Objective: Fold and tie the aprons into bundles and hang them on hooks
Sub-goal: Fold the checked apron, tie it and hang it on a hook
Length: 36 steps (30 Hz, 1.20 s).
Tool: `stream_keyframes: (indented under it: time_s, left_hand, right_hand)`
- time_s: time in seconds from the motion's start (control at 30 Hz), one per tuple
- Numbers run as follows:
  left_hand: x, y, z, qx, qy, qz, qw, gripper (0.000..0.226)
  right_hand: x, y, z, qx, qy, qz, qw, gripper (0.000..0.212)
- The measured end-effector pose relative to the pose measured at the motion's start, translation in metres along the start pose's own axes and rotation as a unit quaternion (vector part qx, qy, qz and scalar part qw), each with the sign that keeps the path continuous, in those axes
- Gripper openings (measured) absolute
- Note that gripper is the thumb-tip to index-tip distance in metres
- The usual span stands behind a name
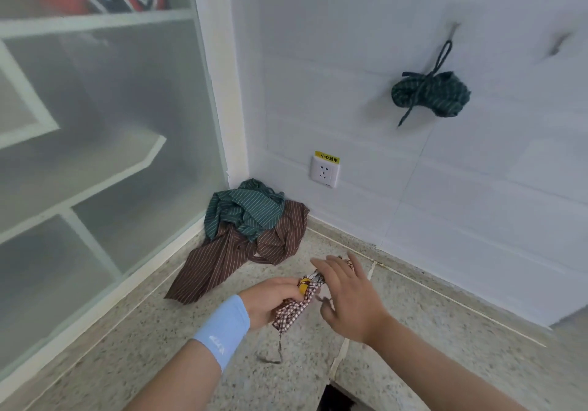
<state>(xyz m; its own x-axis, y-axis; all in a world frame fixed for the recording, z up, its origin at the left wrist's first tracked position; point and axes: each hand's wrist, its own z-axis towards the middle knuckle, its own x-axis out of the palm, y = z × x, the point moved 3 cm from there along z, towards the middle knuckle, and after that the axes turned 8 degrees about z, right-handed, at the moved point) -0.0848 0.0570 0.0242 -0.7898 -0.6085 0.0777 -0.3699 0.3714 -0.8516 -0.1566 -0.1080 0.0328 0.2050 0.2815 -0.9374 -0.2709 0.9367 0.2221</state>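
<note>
The checked apron [294,307], rolled up, is gripped in the closed left hand [273,296]; the right hand [350,296] is spread loosely over its upper end. Beyond, two striped aprons [245,235] are heaped in the corner, and a tied green bundle [429,92] is hung on a hook [453,30].

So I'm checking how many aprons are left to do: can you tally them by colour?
Green striped: 2, one bundle hung on a hook, one loose on the counter
Brown striped: 1, loose under the green one
Red checked: 1, in both hands
Total: 4
</note>
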Motion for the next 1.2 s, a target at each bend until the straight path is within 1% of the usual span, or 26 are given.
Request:
stream_keyframes:
  time_s: [0.07, 0.1, 0.17, 0.2, 0.27, 0.33, 0.37, 0.4, 0.47, 0.5, 0.57, 0.63, 0.67, 0.7, 0.77, 0.8, 0.83, 0.87, 0.9, 0.97, 1.0, 1.1, 1.17, 1.2]
  left_hand:
    - [0.012, -0.016, -0.016, 0.031, 0.024, -0.013, 0.999, 0.03]
    - [0.016, -0.024, -0.024, 0.046, 0.036, -0.018, 0.998, 0.031]
    - [0.025, -0.037, -0.041, 0.074, 0.057, -0.024, 0.995, 0.034]
    - [0.028, -0.042, -0.049, 0.089, 0.067, -0.025, 0.994, 0.033]
    - [0.034, -0.05, -0.065, 0.117, 0.076, -0.02, 0.99, 0.032]
    - [0.038, -0.057, -0.075, 0.133, 0.067, -0.021, 0.989, 0.039]
    - [0.04, -0.06, -0.078, 0.138, 0.046, -0.028, 0.989, 0.041]
    - [0.041, -0.064, -0.082, 0.142, 0.014, -0.042, 0.989, 0.04]
    - [0.044, -0.071, -0.088, 0.164, -0.058, -0.06, 0.983, 0.042]
    - [0.046, -0.075, -0.092, 0.179, -0.074, -0.051, 0.98, 0.047]
    - [0.055, -0.083, -0.101, 0.212, -0.06, -0.021, 0.975, 0.054]
    - [0.066, -0.089, -0.11, 0.233, -0.005, -0.022, 0.972, 0.048]
    - [0.07, -0.09, -0.113, 0.234, 0.016, -0.032, 0.972, 0.045]
    - [0.073, -0.092, -0.117, 0.231, 0.018, -0.03, 0.972, 0.043]
    - [0.075, -0.096, -0.124, 0.227, -0.009, 0.005, 0.974, 0.046]
    - [0.075, -0.099, -0.13, 0.229, -0.028, 0.022, 0.973, 0.048]
    - [0.073, -0.101, -0.135, 0.23, -0.045, 0.029, 0.972, 0.047]
    - [0.071, -0.103, -0.139, 0.232, -0.06, 0.028, 0.971, 0.044]
    - [0.069, -0.105, -0.142, 0.234, -0.066, 0.026, 0.97, 0.043]
    - [0.068, -0.109, -0.148, 0.24, -0.072, 0.024, 0.968, 0.043]
    - [0.068, -0.112, -0.151, 0.241, -0.079, 0.027, 0.967, 0.042]
    - [0.07, -0.119, -0.16, 0.254, -0.146, 0.091, 0.952, 0.035]
    - [0.068, -0.123, -0.166, 0.265, -0.18, 0.101, 0.942, 0.027]
    - [0.066, -0.124, -0.169, 0.268, -0.187, 0.083, 0.942, 0.026]
  right_hand:
    - [-0.015, 0.009, -0.002, 0.009, -0.063, 0.002, 0.998, 0.042]
    - [-0.026, 0.015, 0.0, 0.019, -0.09, 0.024, 0.995, 0.03]
    - [-0.048, 0.024, 0.002, 0.036, -0.111, 0.073, 0.991, 0.015]
    - [-0.056, 0.027, 0.002, 0.042, -0.108, 0.097, 0.989, 0.015]
    - [-0.076, 0.035, 0.002, 0.064, -0.086, 0.156, 0.982, 0.021]
    - [-0.095, 0.039, 0.003, 0.089, -0.093, 0.196, 0.972, 0.014]
    - [-0.105, 0.04, 0.004, 0.122, -0.093, 0.204, 0.967, 0.01]
    - [-0.115, 0.04, 0.005, 0.162, -0.087, 0.22, 0.958, 0.007]
    - [-0.135, 0.045, 0.006, 0.236, -0.075, 0.275, 0.929, 0.013]
    - [-0.146, 0.048, 0.007, 0.257, -0.073, 0.301, 0.915, 0.014]
    - [-0.164, 0.056, 0.008, 0.283, -0.066, 0.354, 0.889, 0.012]
    - [-0.179, 0.066, 0.009, 0.302, -0.04, 0.419, 0.856, 0.01]
    - [-0.184, 0.072, 0.01, 0.304, -0.013, 0.451, 0.839, 0.012]
    - [-0.191, 0.078, 0.011, 0.298, 0.021, 0.475, 0.828, 0.015]
    - [-0.2, 0.09, 0.012, 0.285, 0.084, 0.518, 0.802, 0.023]
    - [-0.204, 0.095, 0.012, 0.281, 0.103, 0.541, 0.786, 0.025]
    - [-0.207, 0.1, 0.011, 0.278, 0.11, 0.563, 0.771, 0.024]
    - [-0.21, 0.103, 0.011, 0.274, 0.106, 0.573, 0.765, 0.023]
    - [-0.212, 0.104, 0.012, 0.267, 0.094, 0.568, 0.773, 0.024]
    - [-0.214, 0.104, 0.016, 0.259, 0.045, 0.527, 0.809, 0.027]
    - [-0.215, 0.104, 0.017, 0.261, 0.017, 0.514, 0.817, 0.026]
    - [-0.22, 0.109, 0.022, 0.257, -0.049, 0.515, 0.816, 0.019]
    - [-0.222, 0.117, 0.022, 0.24, -0.076, 0.542, 0.802, 0.019]
    - [-0.22, 0.121, 0.023, 0.232, -0.081, 0.562, 0.79, 0.021]
